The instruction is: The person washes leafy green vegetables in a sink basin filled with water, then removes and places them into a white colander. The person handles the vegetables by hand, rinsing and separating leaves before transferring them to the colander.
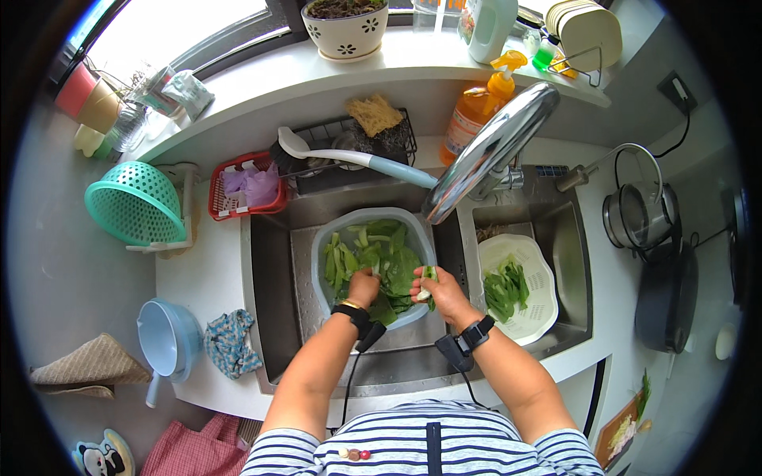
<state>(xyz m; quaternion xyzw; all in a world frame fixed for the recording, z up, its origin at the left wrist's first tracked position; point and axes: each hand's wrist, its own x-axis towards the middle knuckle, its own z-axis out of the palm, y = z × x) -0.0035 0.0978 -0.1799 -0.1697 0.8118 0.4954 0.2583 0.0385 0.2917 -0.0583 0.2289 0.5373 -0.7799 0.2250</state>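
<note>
A pale blue plastic basin (319,279) sits in the larger steel sink bowl, with leafy greens (400,268) lying in it. Over the greens, my left hand (364,288) is curled around a leaf, its pale stem showing by the fingertips; part of the leaf is hidden. My right hand (447,294) holds a leafy green piece with a pale stem (427,281) above the basin's right rim. To its right, a white plastic colander (540,297) in the smaller sink bowl carries a small heap of greens (506,288).
A chrome faucet (494,149) arches over the sink. A dish brush (357,157) lies across a black wire rack, beside a red basket (247,205). Left on the counter are a crumpled patterned cloth (232,344) and a blue dipper (164,339). An orange pump bottle (467,122) stands behind.
</note>
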